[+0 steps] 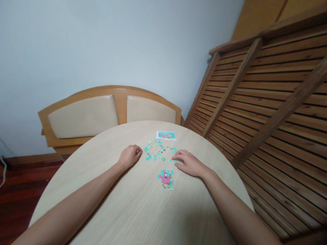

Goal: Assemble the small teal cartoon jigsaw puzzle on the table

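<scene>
My left hand (129,157) rests on the table with its fingers curled in, left of the loose jigsaw pieces (154,156); nothing shows in it. On the other side, my right hand (187,163) lies low over the table, thumb apart from the fingers. Its fingertips are at the right edge of the loose pieces, covering a few. Mostly turquoise, those pieces lie scattered in a rough ring. A joined part of the jigsaw puzzle (166,179), with a pink starfish figure, lies nearer me. Behind the loose pieces is a reference picture card (166,135) showing pink and yellow figures.
The round, light wood table (122,211) fills the foreground. A wooden bench back (120,105) with cream panels stands behind it, against a pale wall (114,44). Along the right leans a large slatted wooden frame (255,102), close to the table's edge.
</scene>
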Tool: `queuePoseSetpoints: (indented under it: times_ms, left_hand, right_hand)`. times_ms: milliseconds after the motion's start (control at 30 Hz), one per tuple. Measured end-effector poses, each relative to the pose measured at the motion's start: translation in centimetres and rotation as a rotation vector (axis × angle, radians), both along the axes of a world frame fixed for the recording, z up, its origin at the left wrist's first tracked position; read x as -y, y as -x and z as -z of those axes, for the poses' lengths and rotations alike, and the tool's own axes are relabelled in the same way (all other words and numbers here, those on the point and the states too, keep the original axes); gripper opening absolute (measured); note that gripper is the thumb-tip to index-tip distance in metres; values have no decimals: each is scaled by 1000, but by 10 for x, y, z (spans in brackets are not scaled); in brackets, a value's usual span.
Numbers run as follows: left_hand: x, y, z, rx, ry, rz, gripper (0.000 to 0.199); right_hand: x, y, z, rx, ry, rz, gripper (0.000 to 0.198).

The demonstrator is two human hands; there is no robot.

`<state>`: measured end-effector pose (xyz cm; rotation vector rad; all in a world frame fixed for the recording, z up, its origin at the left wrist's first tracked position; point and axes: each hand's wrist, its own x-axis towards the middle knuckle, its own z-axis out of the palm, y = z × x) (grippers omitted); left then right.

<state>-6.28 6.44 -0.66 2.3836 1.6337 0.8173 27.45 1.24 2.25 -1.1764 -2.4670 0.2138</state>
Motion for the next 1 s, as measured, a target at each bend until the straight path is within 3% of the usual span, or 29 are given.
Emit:
queuePoseSetpoints:
  times_ms: [233,467,733,900,1000]
  left_hand:
    - [-5,-3,7,263,149,97,20]
    - [3,-17,2,495,263,228,16]
    - [20,-44,4,650,341,306,28]
    - [37,-63,6,712,386,370,31]
    - [44,-69,4,746,429,398,35]
  right_hand:
    - [12,18,-9,-30,109,-202,20]
    - [16,30,-9,-22,114,-240,21]
    - [22,42,-9,-58,95,-251,17]
    - [21,56,-2,-317,179,-93,14]
    - [20,63,4,-476,301,-97,19]
